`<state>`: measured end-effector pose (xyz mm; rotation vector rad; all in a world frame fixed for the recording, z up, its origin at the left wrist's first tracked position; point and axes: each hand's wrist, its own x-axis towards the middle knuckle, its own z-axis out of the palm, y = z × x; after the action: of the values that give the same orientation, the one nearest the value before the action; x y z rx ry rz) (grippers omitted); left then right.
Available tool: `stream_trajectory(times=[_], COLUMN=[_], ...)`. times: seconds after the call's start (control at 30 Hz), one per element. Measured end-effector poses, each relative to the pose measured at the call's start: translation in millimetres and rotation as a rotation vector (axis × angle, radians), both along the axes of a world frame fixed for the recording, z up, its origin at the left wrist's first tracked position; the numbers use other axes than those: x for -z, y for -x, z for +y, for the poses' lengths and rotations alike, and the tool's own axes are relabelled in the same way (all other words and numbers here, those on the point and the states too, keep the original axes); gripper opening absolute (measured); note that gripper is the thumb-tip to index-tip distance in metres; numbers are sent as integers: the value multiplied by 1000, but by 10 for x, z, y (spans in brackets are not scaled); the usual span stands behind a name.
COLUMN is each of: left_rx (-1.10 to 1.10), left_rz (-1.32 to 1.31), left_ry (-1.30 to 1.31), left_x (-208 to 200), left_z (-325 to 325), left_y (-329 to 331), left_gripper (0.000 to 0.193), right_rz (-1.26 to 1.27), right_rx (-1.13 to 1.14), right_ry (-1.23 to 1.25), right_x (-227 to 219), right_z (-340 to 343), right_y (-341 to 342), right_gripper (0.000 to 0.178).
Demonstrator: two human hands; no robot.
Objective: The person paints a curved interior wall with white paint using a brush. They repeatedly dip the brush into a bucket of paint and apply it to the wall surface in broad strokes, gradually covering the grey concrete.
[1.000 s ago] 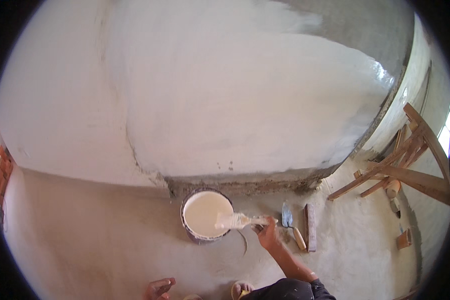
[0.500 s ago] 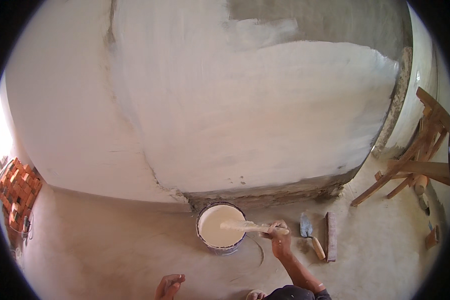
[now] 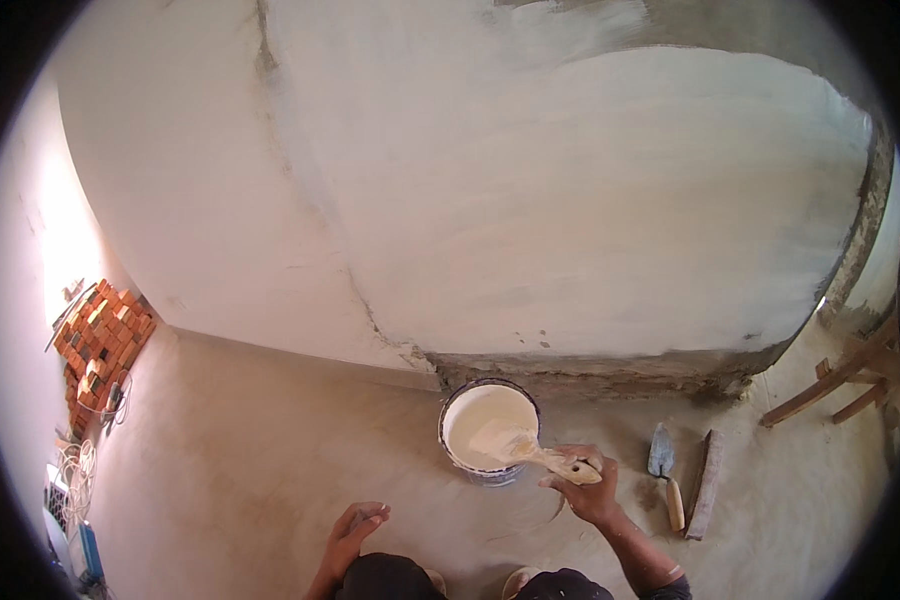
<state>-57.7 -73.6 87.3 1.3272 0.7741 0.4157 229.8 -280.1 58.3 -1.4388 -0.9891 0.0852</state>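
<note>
My right hand (image 3: 590, 485) is closed round the handle of a wide paintbrush (image 3: 538, 455), its head thickly coated in off-white. The bristle end dips into the off-white, creamy liquid (image 3: 478, 420) inside a round bucket (image 3: 494, 479) with a dark, smeared rim. My left hand (image 3: 358, 528) hovers over the floor, left of and nearer than the bucket, fingers loosely curled and apart, with nothing visible in it. Beyond the bucket rises a wall (image 3: 570, 220), mostly coated whitish, with a bare grey area at the upper right and a rough strip along its foot.
Right of the bucket lie a trowel (image 3: 660, 452) with a wooden handle and a long narrow block (image 3: 705, 485). A wooden trestle (image 3: 830, 385) stands at far right. Stacked red bricks (image 3: 105, 335) and coiled cable (image 3: 75, 475) are at left. My knees (image 3: 390, 578) show at the lower edge.
The view has shifted left, so the scene sits further right. My right hand has drawn nearer with the paintbrush, which now slants across the bucket's near rim. More of my left hand shows.
</note>
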Motion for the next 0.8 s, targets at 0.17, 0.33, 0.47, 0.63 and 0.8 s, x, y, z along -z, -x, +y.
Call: stream_trajectory(times=[0.17,0.33,0.47,0.63,0.8], left_rx=[44,72,101,-199,-696], left_rz=[4,136,240,86,-365], left_ry=[14,-277,-558,-1171,-1491], left_x=[162,353,39,-1343,-3136], left_z=[141,506,1210,2271,3004], left_y=[-36,-182,-609,-1371,-2203], left_gripper=[32,33,41,48,44], right_rz=[-382,-495,-432,-502,-368], right_rx=[-106,178,378,530,736], right_ry=[-5,-129,-549,-807,-847], right_x=[-382,-777,-1514,-2899,-3492], right_z=[-47,-183,-216,-93,-174], right_y=[-276,-574,-1065,-1212,-1487], right_gripper=[42,42,33,32,30])
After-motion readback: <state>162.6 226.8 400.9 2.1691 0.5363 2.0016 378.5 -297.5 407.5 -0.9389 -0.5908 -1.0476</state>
